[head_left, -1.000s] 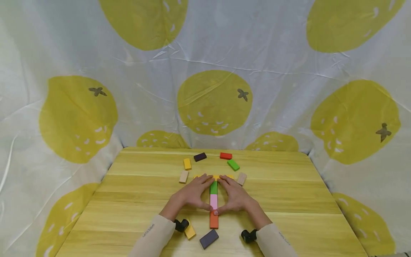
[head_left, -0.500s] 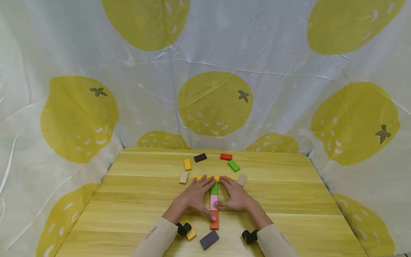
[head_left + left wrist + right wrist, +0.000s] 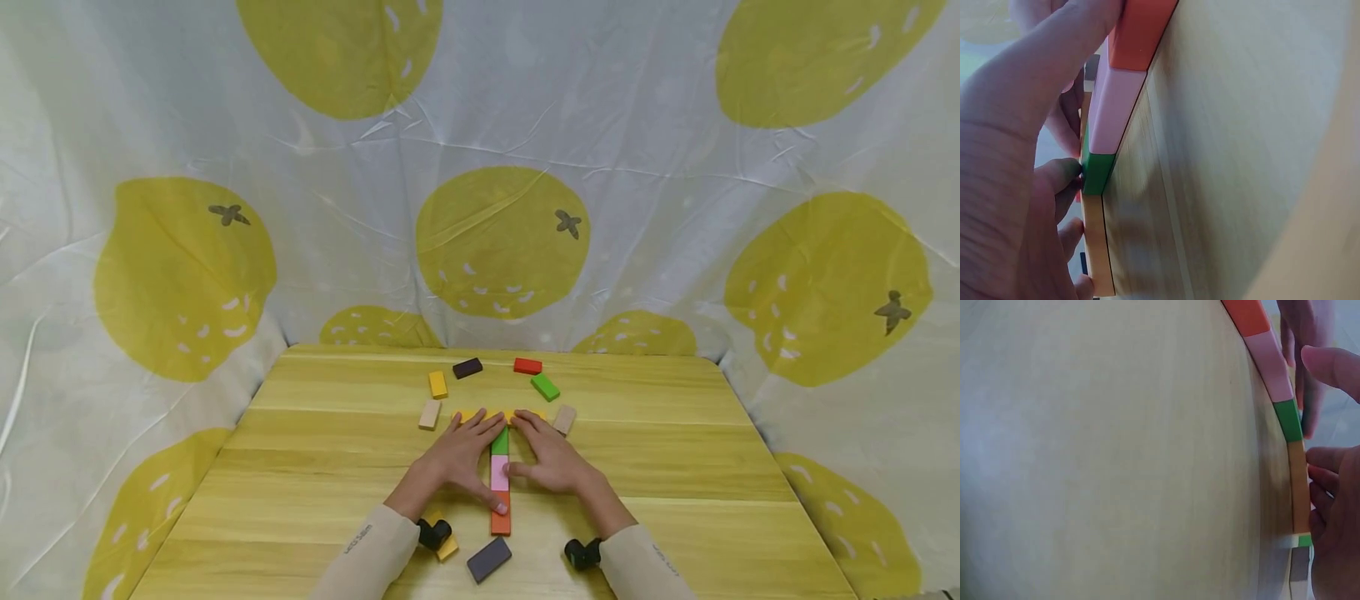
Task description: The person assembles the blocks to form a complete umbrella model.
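Note:
On the table, a T of flat blocks has a yellow row (image 3: 1099,250) across its far end. Its stem runs toward the person: a green block (image 3: 500,442), a pink block (image 3: 498,472) and an orange-red block (image 3: 500,526). My left hand (image 3: 461,460) spreads over the left side, fingertips at the yellow row and the thumb on the orange-red block. Opposite it, my right hand (image 3: 553,460) has its fingertips at the row's right half; its thumb overlaps the pink block's edge in the head view. Both hands partly cover the yellow row.
Loose blocks surround the T: black (image 3: 467,367), red (image 3: 528,366), green (image 3: 545,387), yellow (image 3: 438,384) and two plain wood, left (image 3: 430,414) and right (image 3: 565,419). Nearer lie a dark grey block (image 3: 489,559) and another yellow block (image 3: 447,548), partly hidden by the left wrist camera.
My left thumb has slid down from the pink block's lower end onto the orange-red block. My right thumb has moved up from the orange-red block to the pink one. The blocks look unmoved.

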A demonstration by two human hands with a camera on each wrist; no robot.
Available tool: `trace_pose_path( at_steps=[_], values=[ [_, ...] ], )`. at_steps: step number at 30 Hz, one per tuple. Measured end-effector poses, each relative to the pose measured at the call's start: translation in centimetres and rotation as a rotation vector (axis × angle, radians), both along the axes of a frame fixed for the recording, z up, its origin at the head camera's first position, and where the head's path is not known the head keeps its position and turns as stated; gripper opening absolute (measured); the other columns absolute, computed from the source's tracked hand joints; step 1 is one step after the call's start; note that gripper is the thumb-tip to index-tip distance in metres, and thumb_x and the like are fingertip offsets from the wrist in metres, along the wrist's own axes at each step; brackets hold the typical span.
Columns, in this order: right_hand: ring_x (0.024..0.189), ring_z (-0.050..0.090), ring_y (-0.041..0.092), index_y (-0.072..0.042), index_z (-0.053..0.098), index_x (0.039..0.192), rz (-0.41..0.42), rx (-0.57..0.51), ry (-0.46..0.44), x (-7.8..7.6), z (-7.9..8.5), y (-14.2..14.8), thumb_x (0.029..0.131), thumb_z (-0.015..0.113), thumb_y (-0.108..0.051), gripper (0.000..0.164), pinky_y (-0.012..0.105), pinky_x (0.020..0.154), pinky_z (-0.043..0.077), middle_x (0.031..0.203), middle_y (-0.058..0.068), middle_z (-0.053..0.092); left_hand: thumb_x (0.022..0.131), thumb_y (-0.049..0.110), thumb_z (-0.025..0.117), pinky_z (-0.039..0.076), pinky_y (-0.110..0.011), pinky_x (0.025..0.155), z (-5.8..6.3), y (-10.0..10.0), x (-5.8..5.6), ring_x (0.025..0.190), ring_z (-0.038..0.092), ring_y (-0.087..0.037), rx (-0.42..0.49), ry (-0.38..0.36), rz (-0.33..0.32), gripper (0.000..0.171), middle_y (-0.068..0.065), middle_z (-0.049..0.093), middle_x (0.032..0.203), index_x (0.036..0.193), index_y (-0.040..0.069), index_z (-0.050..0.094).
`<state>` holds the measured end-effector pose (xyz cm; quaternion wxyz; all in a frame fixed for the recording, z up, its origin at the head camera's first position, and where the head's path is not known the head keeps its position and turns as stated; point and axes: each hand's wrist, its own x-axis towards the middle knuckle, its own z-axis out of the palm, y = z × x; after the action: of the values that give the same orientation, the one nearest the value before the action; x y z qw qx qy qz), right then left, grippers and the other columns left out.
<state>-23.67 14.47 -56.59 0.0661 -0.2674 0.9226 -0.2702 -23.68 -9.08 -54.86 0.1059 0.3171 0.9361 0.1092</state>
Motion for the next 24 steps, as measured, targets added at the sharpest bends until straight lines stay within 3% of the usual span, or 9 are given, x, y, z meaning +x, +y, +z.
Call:
trace_pose_path(
  at_steps=[17, 24],
  values=[
    [0.155, 0.031, 0.031, -0.009, 0.037, 0.160, -0.025, 0.001, 0.005, -0.04, -0.07, -0.07, 0.095, 0.064, -0.054, 0.084, 0.055, 0.123, 0.033, 0.168, 0.006, 0.032, 0.057, 0.093, 0.072, 0.018, -0.064, 0.126, 0.31, 0.11, 0.02, 0.161, 0.017, -0.027, -0.001, 0.030, 0.013, 0.138, 0.004, 0.024, 0.172, 0.165, 0.020, 0.026],
    [0.156, 0.029, 0.032, -0.009, 0.036, 0.160, -0.030, -0.082, -0.013, -0.19, 0.04, 0.50, 0.097, 0.064, -0.051, 0.080, 0.055, 0.125, 0.029, 0.167, 0.008, 0.034, 0.055, 0.094, 0.072, 0.019, -0.065, 0.125, 0.06, 0.13, -0.04, 0.160, 0.020, -0.027, 0.004, 0.038, 0.017, 0.139, 0.004, 0.027, 0.171, 0.164, 0.020, 0.029]
  ],
)
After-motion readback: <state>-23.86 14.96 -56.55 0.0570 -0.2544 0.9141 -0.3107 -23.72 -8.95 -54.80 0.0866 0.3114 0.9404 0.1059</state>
